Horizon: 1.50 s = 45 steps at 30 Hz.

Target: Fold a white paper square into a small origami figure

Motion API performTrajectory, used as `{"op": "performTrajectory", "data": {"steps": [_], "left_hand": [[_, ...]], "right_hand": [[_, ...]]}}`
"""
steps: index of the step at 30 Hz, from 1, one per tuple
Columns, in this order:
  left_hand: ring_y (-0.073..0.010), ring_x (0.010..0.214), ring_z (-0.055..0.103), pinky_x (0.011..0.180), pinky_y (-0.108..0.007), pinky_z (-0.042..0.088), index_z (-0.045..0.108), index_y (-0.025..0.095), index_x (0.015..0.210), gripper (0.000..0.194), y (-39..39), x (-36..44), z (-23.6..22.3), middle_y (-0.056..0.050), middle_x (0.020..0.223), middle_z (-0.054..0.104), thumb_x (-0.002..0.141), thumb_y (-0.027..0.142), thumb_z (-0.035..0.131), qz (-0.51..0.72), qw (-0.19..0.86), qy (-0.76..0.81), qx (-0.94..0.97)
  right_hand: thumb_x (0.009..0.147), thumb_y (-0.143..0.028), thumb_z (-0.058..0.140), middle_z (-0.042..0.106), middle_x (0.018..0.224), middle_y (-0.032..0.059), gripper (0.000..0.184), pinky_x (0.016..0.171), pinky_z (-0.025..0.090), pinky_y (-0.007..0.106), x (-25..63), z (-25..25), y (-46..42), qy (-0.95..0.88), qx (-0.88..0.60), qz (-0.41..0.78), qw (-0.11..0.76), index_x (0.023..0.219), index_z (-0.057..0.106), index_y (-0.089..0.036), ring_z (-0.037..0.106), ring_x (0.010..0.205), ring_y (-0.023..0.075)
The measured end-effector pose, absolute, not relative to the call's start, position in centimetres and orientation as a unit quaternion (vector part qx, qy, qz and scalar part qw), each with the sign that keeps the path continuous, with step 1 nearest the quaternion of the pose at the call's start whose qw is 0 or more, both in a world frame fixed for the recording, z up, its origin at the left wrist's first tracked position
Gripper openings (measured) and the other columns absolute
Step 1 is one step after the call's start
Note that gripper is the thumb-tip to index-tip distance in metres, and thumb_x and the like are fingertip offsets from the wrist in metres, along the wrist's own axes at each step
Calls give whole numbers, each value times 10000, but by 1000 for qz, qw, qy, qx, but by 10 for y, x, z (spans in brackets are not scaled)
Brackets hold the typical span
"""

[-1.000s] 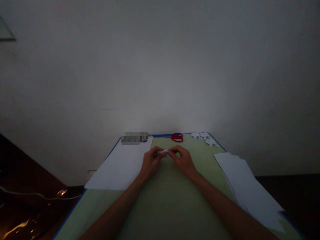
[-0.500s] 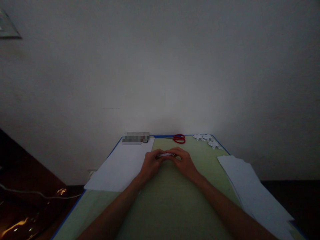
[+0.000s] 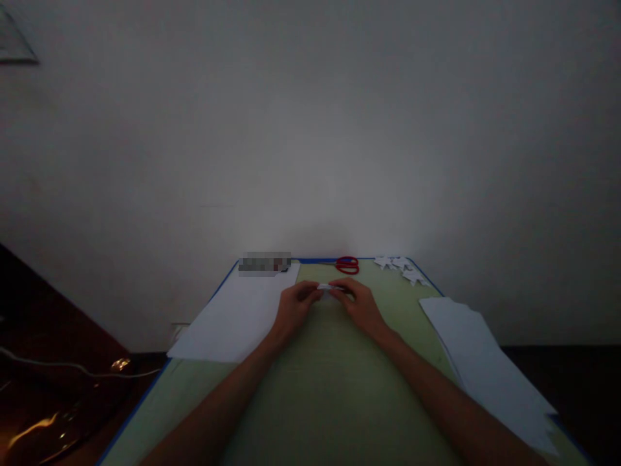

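Note:
A small white piece of folded paper is pinched between my two hands, over the far middle of the green table. My left hand grips its left end between thumb and fingers. On the other end, the thumb and fingers of my right hand are closed. Its exact folds are too small and dim to make out. Just beyond my hands lie scissors with red handles, their blades pointing left.
Several white folded-paper shapes lie in the far right corner. A stack of white sheets covers the right side of the green table. Another white sheet lies at left, with a blurred-out item at its far end. Behind rises a wall.
My fingers have shifted on the paper; more of it shows between my hands, with a part hanging below. The whole view has tilted slightly.

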<state>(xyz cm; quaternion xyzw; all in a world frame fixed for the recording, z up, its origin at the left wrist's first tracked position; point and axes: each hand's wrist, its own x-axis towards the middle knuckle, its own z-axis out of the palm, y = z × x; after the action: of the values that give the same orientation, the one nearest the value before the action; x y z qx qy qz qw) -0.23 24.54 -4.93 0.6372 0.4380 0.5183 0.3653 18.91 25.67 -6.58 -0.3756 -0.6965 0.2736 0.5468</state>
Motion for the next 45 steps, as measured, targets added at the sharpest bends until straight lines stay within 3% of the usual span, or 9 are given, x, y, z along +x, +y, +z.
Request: {"op": "performTrajectory", "data": {"steps": [5, 14, 19, 25, 45], "left_hand": [[-210, 811, 761, 797, -327, 608, 767, 188, 912, 152, 243, -2, -49, -48, 867, 802, 833, 316, 747, 537, 317, 431, 653], [-183, 804, 766, 808, -293, 607, 765, 200, 892, 54, 241, -3, -45, -23, 860, 804, 866, 246, 754, 526, 218, 409, 714], [-188, 790, 766, 800, -298, 608, 770, 194, 879, 51, 241, -2, -46, -29, 845, 807, 870, 242, 754, 523, 197, 415, 718], [-198, 801, 770, 820, -318, 605, 782, 197, 871, 38, 239, 0, -48, -31, 850, 811, 833, 194, 782, 525, 198, 431, 707], [-186, 727, 741, 748, -296, 597, 729, 200, 810, 86, 239, -3, -48, -26, 779, 787, 882, 219, 685, 527, 131, 432, 720]], "right_hand": [[954, -265, 655, 762, 1056, 73, 173, 920, 563, 386, 189, -64, 255, -741, -340, 197, 544, 1076, 777, -247, 710, 997, 229], [973, -215, 617, 770, 1022, 58, 157, 892, 562, 376, 188, -70, 256, -750, -360, 182, 523, 1084, 727, -234, 721, 947, 227], [998, -180, 566, 757, 1131, 71, 246, 953, 551, 380, 190, -71, 256, -781, -336, 150, 505, 1186, 709, -250, 708, 1057, 229], [1000, -176, 566, 764, 1056, 78, 198, 911, 566, 373, 188, -70, 255, -784, -335, 111, 511, 1102, 726, -232, 720, 994, 233], [1003, -172, 542, 750, 1053, 87, 222, 901, 561, 379, 183, -67, 250, -800, -346, 95, 481, 1127, 719, -224, 708, 974, 233]]}}
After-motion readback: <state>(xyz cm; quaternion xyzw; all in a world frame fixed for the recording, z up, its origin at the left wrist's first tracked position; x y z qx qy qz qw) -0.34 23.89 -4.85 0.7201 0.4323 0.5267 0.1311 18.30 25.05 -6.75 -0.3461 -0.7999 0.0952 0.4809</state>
